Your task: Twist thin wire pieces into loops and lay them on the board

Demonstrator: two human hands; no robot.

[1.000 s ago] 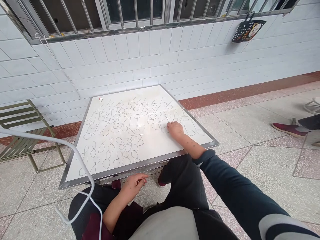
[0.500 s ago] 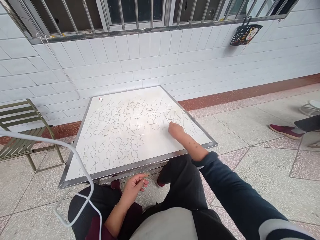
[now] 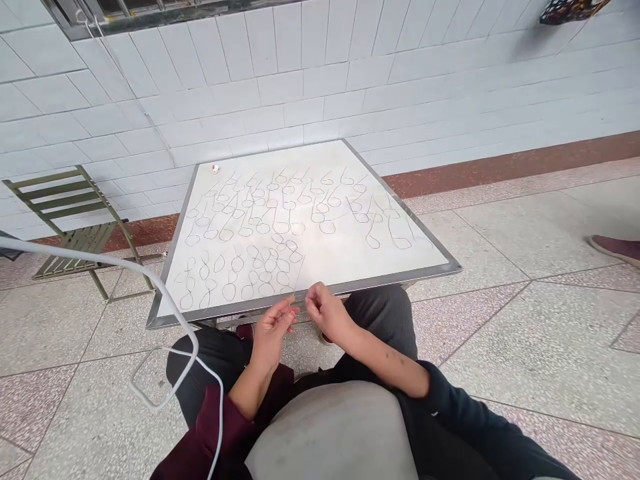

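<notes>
My left hand is closed in a pinch just off the table's near edge. A small tan tip shows at its fingertips, too small to name. Close beside it, my right hand is closed with thumb and finger pressed together. A thin dark wire runs up from between the two hands; its lower end is hard to make out. Many thin wire loops, most with a straight tail, lie over the white table. Nearer its front left are twisted wire loops without long tails.
A small red and white item sits at the table's far left corner. A green slatted chair stands left. A white cable hangs across the left foreground. Behind is a tiled wall; another person's shoe is at right.
My right hand has come back from the table's right part to beside my left hand. My left hand stays pinched near the front edge. The view has tilted down and shifted.
</notes>
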